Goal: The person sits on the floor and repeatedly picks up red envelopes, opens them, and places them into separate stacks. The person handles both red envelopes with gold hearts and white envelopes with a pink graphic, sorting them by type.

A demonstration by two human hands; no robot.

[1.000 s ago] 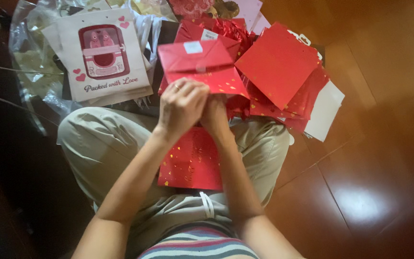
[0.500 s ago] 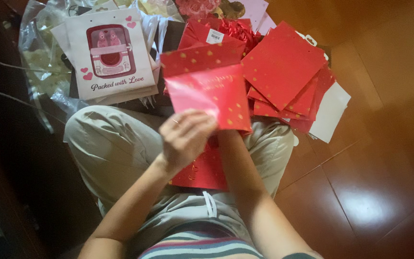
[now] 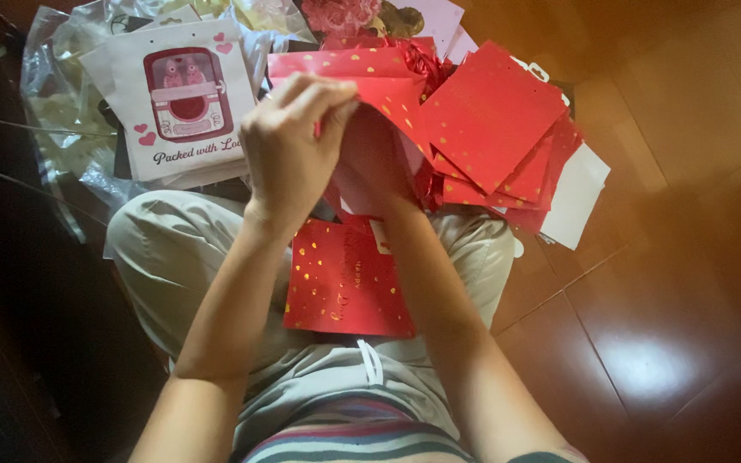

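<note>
I sit cross-legged on a wooden floor. My left hand (image 3: 289,141) pinches the top edge of a red paper bag (image 3: 362,73) with gold hearts, held up in front of me. My right hand (image 3: 370,163) is inside or behind that bag, mostly hidden by the paper. A flat red sheet with gold hearts (image 3: 345,279) lies on my lap between both forearms.
A pile of red gift bags (image 3: 495,129) spreads on the floor ahead to the right, with a white card (image 3: 576,197) under it. A white bag with a pink picture (image 3: 177,99) lies to the left on clear plastic wrapping (image 3: 53,111). Bare wooden floor (image 3: 671,326) at right.
The red bag has been lifted higher and opened out. My left hand moved up to its top edge, and my right hand went in behind the paper.
</note>
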